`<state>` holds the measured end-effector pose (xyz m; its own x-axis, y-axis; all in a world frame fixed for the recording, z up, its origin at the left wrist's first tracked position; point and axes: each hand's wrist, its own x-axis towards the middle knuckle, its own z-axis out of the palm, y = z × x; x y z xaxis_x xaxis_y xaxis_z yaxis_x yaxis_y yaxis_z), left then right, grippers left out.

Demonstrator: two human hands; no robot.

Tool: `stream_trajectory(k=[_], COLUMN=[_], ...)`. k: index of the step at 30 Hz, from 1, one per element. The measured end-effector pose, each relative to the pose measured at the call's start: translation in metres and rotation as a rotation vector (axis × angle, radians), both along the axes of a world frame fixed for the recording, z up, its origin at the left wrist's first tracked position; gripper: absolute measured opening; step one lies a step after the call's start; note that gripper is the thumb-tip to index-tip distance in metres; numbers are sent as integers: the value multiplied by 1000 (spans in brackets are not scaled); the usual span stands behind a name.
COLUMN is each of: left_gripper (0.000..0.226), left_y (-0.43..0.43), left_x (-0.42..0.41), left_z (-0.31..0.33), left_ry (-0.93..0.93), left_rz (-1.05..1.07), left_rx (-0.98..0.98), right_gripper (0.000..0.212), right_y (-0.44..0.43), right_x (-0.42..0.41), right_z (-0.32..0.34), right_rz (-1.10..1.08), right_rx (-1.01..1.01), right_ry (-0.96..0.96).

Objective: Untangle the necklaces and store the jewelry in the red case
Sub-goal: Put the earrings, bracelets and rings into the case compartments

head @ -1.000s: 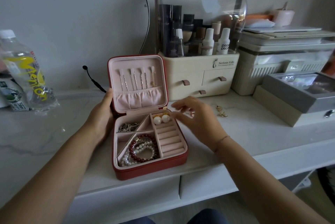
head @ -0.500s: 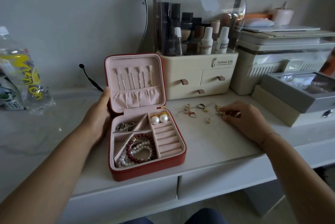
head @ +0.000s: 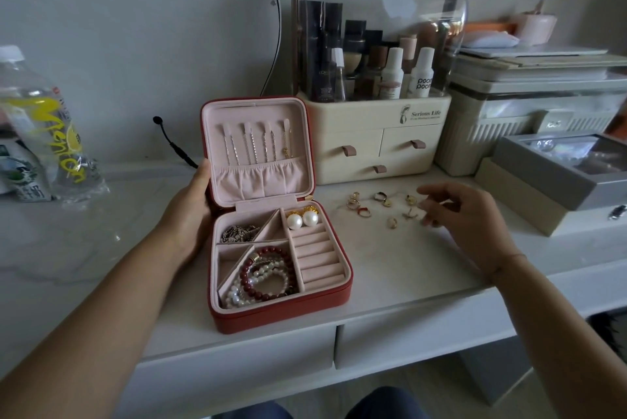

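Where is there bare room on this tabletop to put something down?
Bare tabletop lies between the water bottle and the red case, partly crossed by the left arm, and in front of the rings, right of the case. Back right is crowded: cosmetics organizer, grey box.

The red case (head: 281, 315) (pink-lined) is sitting open, its lid standing upright against the left fingers (head: 203, 173), with thin chains (head: 258, 144) hanging inside it. Pearl earrings (head: 302, 220), beaded bracelets (head: 268, 274) and a silver tangle (head: 239, 234) are lying in separate compartments. Small gold rings (head: 383, 206) are lying scattered between the case and the right fingertips (head: 428, 205).
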<state>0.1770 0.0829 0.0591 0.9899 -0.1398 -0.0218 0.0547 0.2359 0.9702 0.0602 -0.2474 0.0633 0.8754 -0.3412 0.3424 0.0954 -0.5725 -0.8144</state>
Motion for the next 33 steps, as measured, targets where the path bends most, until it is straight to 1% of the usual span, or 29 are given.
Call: stream_trajectory(k=[2,5,7,11,13,16,20,25,29,33], left_gripper=[44,45,45,45,45,47,48,48,48,47], left_y=[1,2,2,0,0,1,-1,1,0,0], left_x=[0,1,1,-2,-2,-1,1,2,2,1], left_z=[0,0,0,3,3,4,3,2,2,3], left_ry=[-3,-4,-10,-13,9,26,28,47,44,43], left_rz=[-3,0,2,1,11,22,42,32,23,33], left_rx=[-2,-14,-29,-38,-29,2,16,-8,-8,-1], right_gripper=[18,20,21,22,20,17,20,27,17,14], right_y=[25,71,99,130,132,124,118,120,120,122], right_x=[-8,-20,-23,-17,-14,-12,-17,-19,-10,-5], right_z=[7,19,20,10,7,6,7,11,9,11], right_rz=[81,219,300,371,380,369,363,482,451,460], right_rx=[72,60,-44,-328,-397,-387,-360,-429,-472,-446], right_ry=[-49,-97,-112,-128,-142,-140,-126,-42,-69,-53])
